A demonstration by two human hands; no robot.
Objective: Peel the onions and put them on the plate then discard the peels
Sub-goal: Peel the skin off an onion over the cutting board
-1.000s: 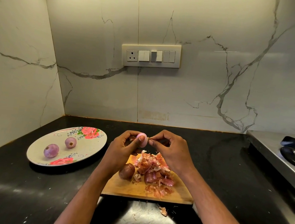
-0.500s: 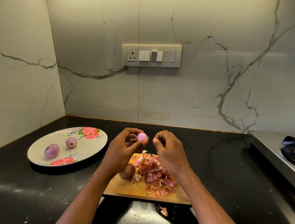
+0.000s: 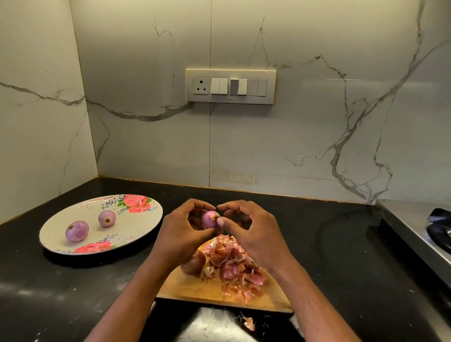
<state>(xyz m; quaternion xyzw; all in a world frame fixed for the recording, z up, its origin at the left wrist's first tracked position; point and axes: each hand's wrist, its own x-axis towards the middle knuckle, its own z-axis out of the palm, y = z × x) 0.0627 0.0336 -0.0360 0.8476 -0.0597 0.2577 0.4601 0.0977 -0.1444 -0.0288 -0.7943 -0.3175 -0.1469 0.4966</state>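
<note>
No writing can be read anywhere. The left hand (image 3: 182, 232) pinches a small peeled onion (image 3: 209, 220) above the far edge of the cutting board (image 3: 203, 293), its pale cut end facing the camera; its long axis cannot be told. The right hand (image 3: 254, 231), apart from it 0.5 s ago, now touches the onion with thumb and forefinger curled on it. 2 peeled onions (image 3: 77, 230) lie on the floral plate (image 3: 139, 217) at 9 o'clock on the table (image 3: 348, 271). The peel heap (image 3: 232, 265) and 1 unpeeled onion (image 3: 194, 262) sit on the board.
</note>
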